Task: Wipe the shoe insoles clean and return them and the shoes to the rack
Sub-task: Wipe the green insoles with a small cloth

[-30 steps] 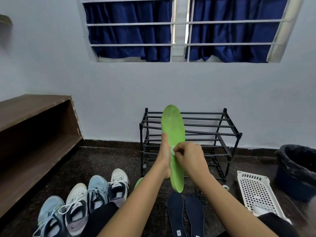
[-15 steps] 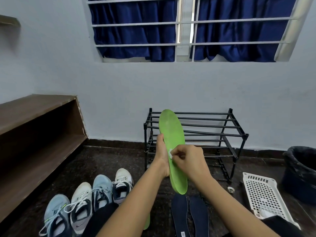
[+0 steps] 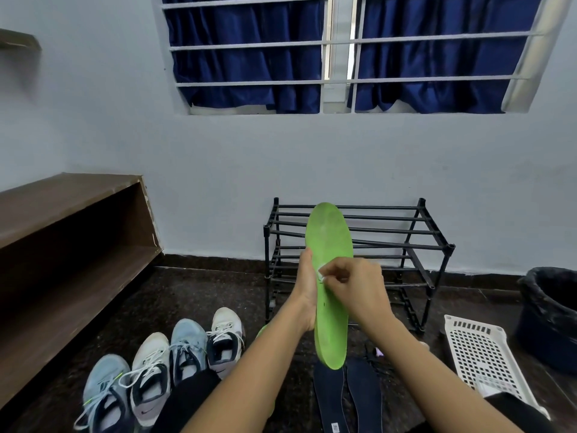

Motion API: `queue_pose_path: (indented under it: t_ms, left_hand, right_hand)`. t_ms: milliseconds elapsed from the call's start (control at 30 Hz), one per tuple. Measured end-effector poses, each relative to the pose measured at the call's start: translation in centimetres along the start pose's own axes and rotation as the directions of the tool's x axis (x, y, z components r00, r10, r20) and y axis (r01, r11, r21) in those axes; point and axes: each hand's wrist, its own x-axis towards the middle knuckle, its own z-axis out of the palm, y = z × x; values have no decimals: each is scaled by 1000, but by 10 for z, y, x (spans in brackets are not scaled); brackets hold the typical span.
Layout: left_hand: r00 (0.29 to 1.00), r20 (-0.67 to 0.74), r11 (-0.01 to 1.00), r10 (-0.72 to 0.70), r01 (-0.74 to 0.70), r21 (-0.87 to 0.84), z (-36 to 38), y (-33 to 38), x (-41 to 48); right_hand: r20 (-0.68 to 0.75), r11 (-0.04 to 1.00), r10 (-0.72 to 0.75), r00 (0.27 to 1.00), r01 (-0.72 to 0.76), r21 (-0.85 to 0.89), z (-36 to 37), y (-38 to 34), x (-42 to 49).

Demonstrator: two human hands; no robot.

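We take the black shoe rack (image 3: 406,245) as our mark; it stands against the pale wall with its bars bare. Far to the left of the rack we see a long brown wooden shelf (image 3: 71,245) running along the side wall. To the right of the rack, near the wall, sits a dark bin (image 3: 549,314), and in front of the rack's right end a white perforated basket (image 3: 480,354) lies on the floor.

In front of the rack and to its left, four sneakers (image 3: 187,348) stand side by side in a row, toes toward the wall. Directly in front of the rack, two dark blue insoles (image 3: 346,398) lie flat next to each other on the floor.

The green insole (image 3: 331,292) is held upright in the air before the rack, its toe end reaching the top bars. The left hand (image 3: 307,289) grips it along its left edge; we cannot see the fingers behind it. The right hand (image 3: 356,285) has its fingers curled, pinching a small white wipe (image 3: 320,274) against the insole's face near the middle.
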Motion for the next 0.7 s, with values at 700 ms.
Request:
queue_pose_path:
  t_ms: [700]
  left_hand:
    - [997, 10, 997, -71, 71, 22, 6, -8, 0]
  right_hand:
    - [-8, 986, 55, 998, -53, 158, -5, 9, 4]
